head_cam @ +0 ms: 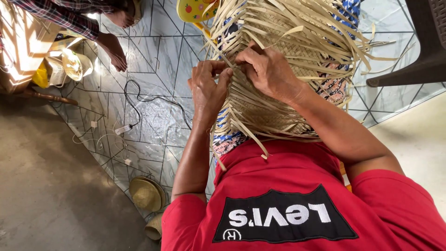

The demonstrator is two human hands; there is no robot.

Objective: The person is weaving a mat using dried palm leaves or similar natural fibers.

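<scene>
- The tiled floor (153, 60) runs from the top of the view to lower left, where it meets a bare concrete strip (51, 186) along a slanted edge; a pale strip lies to the right
- The red shirt (297, 204) of the person fills the bottom of the view, arms reaching up and away from it
- The woven mat (278, 60) of pale flat strips lies on the person's lap, over patterned cloth (230, 142); its long axis runs from the shirt toward the top, and loose strip ends fan out past its edges to the right and top
- A dark chair (425, 46) stands at upper right, close to the loose ends; the floor left of the mat is open
- Another person's bare feet (114, 44) rest on the tiles at upper left, well apart from the mat
- A white cable (123, 129) with a plug strip trails over the tiles left of the mat
- Two straw hats (146, 193) lie at the tile edge, lower left, nothing in them
- The right hand (269, 69) lies on the mat's middle, its grip pinched narrow on strips
- The left hand (209, 86) is at the mat's left edge, its grip narrow, fingers curled on a strip (222, 56), just beside the right hand
</scene>
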